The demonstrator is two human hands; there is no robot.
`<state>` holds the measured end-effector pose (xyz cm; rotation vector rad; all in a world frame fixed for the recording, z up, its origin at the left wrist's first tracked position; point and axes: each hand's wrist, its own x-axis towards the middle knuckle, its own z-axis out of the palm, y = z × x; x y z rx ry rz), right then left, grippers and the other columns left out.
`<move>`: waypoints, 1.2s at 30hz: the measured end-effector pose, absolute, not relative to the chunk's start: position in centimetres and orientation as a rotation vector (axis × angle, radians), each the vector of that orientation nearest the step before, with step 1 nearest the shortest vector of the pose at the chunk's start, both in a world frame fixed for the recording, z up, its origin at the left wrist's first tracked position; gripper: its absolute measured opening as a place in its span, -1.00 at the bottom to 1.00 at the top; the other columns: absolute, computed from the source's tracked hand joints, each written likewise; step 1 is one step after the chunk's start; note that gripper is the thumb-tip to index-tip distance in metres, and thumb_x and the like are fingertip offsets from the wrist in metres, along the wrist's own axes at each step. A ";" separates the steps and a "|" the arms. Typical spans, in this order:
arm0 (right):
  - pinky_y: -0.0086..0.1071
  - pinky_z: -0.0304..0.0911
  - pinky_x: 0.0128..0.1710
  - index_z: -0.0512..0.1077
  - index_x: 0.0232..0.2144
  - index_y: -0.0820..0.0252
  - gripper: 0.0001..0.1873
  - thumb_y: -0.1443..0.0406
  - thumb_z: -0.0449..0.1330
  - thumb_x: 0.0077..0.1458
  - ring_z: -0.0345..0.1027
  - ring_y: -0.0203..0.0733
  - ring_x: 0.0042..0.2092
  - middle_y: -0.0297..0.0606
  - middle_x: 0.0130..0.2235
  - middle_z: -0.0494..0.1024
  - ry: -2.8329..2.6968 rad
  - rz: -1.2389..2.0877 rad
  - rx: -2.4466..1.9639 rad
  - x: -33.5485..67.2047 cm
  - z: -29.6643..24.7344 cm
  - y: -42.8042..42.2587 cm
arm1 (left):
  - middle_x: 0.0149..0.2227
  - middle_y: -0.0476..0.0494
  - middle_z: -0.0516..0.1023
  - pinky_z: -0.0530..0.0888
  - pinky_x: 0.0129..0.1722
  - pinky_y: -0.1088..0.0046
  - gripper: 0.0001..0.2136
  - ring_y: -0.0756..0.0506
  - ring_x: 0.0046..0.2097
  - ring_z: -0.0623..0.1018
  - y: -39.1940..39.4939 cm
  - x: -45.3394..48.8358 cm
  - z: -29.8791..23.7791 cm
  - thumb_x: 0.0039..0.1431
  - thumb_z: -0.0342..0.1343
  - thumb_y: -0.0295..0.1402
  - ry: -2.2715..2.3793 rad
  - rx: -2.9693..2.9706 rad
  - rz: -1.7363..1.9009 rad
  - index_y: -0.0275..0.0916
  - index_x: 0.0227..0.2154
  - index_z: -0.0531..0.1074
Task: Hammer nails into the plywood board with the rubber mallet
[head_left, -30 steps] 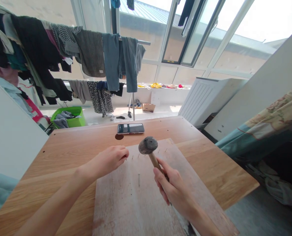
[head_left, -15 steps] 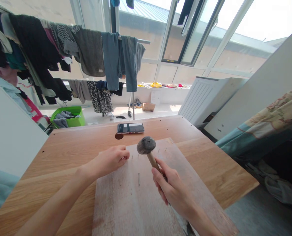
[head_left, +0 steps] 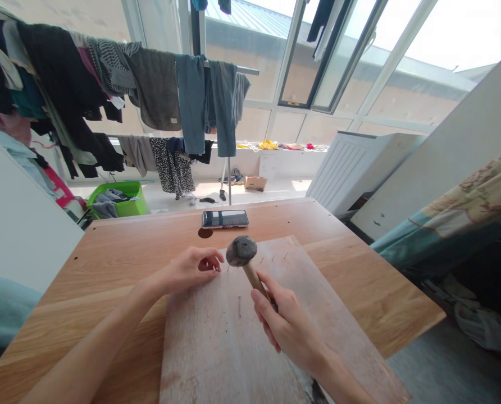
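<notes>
My left hand (head_left: 195, 266) rests at the far left corner of a pale, worn wooden board (head_left: 267, 342). Its fingers are curled but apart, with a gap between thumb and forefinger; a tiny light spot by the thumb is too small to make out. Just right of the fingertips a thin nail (head_left: 228, 267) stands in the board. My right hand (head_left: 286, 314) is closed round the wooden handle of a hammer (head_left: 241, 251), its dark head raised over the board. More upright nails (head_left: 273, 258) form a row to the right, partly hidden by the hammer head. Nearer me is a longer nail (head_left: 239, 307).
The board lies on a wood-grain table (head_left: 119, 264). A phone (head_left: 225, 219) lies by a round hole (head_left: 205, 233) near the far edge. Beyond are hanging clothes (head_left: 153, 90), a green basket (head_left: 132, 203) and a white ribbed panel (head_left: 343, 168). A curtain (head_left: 456, 207) hangs at right.
My left hand's fingers have spread from a tight pinch. The hammer and my right hand have shifted slightly left, uncovering another nail in the row.
</notes>
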<state>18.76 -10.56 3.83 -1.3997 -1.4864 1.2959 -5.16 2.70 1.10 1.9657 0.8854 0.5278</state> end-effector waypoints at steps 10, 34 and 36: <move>-0.62 0.06 -0.75 0.33 0.19 0.11 -0.58 0.10 -0.01 0.40 0.11 -0.48 -0.69 -0.54 -0.50 0.26 -1.549 1.311 -1.377 17.6 3.1 -10.2 | -0.36 -0.05 0.63 0.35 -0.36 0.51 -0.85 -0.01 -0.37 0.49 2.8 -4.9 0.2 0.12 0.18 -0.36 0.898 1.963 0.591 -0.26 -0.25 0.52; -0.54 0.04 -0.72 0.33 0.19 0.10 -0.60 0.12 -0.02 0.42 0.14 -0.45 -0.67 -0.50 -0.47 0.30 -1.608 1.238 -1.403 17.3 3.1 -10.3 | -0.41 -0.03 0.56 0.35 -0.37 0.53 -0.87 0.00 -0.38 0.45 2.7 -4.9 0.3 0.11 0.19 -0.35 0.911 1.995 0.606 -0.29 -0.31 0.53; -0.54 0.04 -0.72 0.33 0.19 0.09 -0.60 0.11 -0.02 0.42 0.14 -0.44 -0.67 -0.50 -0.47 0.29 -1.615 1.251 -1.408 17.3 3.2 -10.3 | -0.43 -0.02 0.55 0.34 -0.38 0.53 -0.89 0.00 -0.40 0.43 2.7 -4.9 0.3 0.11 0.19 -0.36 0.916 2.007 0.615 -0.29 -0.35 0.52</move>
